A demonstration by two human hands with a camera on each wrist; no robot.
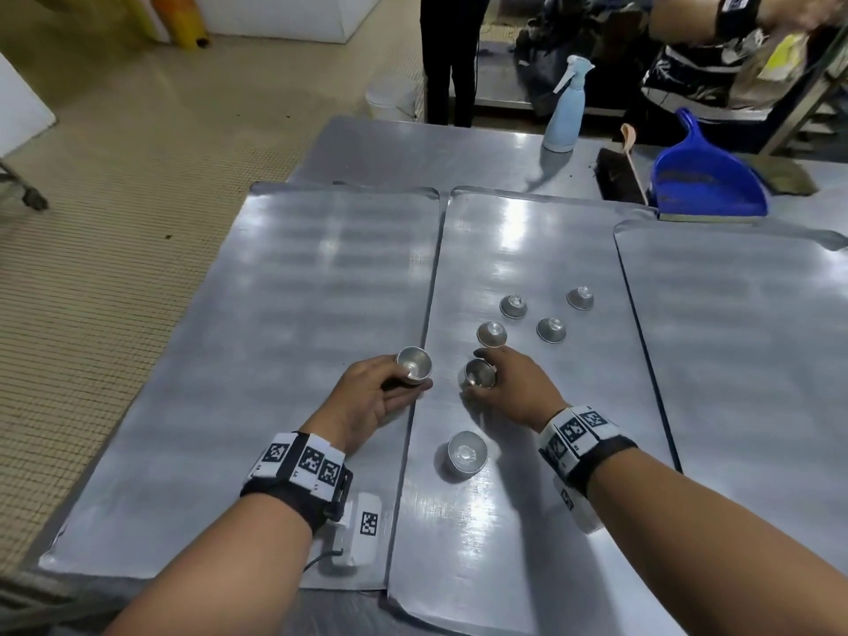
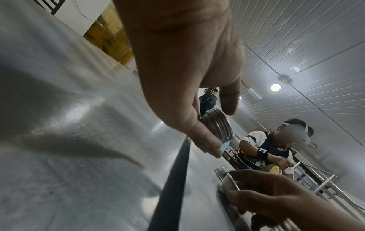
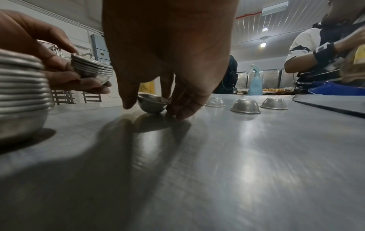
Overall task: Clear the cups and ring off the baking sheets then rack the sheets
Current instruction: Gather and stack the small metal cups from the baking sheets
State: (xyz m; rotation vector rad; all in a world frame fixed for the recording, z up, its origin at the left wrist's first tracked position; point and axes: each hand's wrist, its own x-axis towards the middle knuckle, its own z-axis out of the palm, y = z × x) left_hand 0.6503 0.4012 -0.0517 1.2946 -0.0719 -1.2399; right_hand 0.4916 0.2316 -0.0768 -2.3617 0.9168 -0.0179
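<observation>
Three bare metal baking sheets lie side by side: left (image 1: 275, 291), middle (image 1: 527, 521) and right (image 1: 757, 360). My left hand (image 1: 406, 383) grips a nested stack of small metal cups (image 1: 414, 364) (image 2: 219, 126) over the seam between the left and middle sheets. My right hand (image 1: 486, 376) pinches a single cup (image 1: 478, 373) (image 3: 153, 104), tilted mouth up, right at the middle sheet's surface. A taller stack of cups (image 1: 465, 453) (image 3: 21, 93) stands near me on the middle sheet. Several upturned cups (image 1: 513, 306) (image 3: 245, 106) sit beyond my right hand.
A pale blue spray bottle (image 1: 564, 107), a brush (image 1: 619, 172) and a blue dustpan (image 1: 706, 176) lie on the steel table behind the sheets. Another person (image 1: 716, 52) works at the far right corner. The table's left edge drops to tiled floor (image 1: 137, 199).
</observation>
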